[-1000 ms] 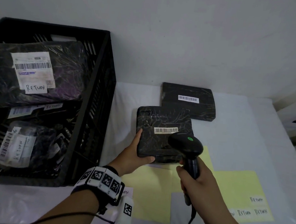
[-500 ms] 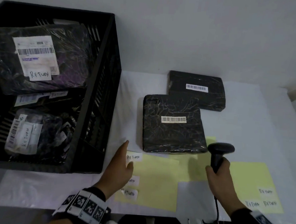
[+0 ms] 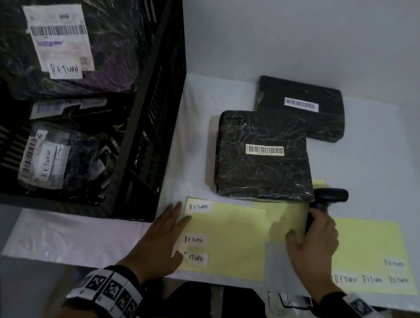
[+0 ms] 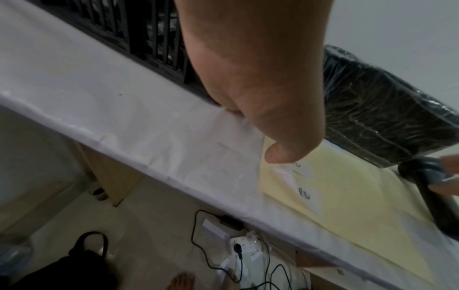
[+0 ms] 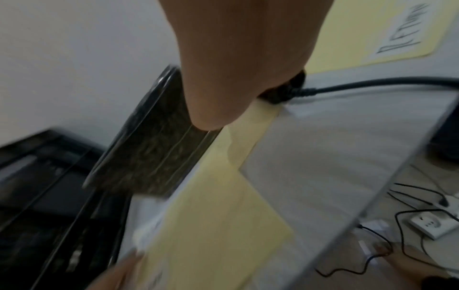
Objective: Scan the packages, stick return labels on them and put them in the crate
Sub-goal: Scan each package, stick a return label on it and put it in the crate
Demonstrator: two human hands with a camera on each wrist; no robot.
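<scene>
Two black shrink-wrapped packages lie on the white table: the near package and the far package, each with a barcode sticker on top. My left hand rests flat with straight fingers at the left edge of the yellow sheet, right beside the top RETURN label. Two more RETURN labels sit below it. My right hand grips the handle of the black scanner, held low at the near package's right front corner. The black crate stands at the left with several labelled packages inside.
A second yellow sheet with more RETURN labels lies at the right front. The scanner's cable runs off the table's front edge. A wall stands close behind the table. Below are a power strip and cables.
My left hand has let go of the near package, which now lies flat, and moved down to the label sheet. My right hand lowered the scanner from the barcode to the package's right.
</scene>
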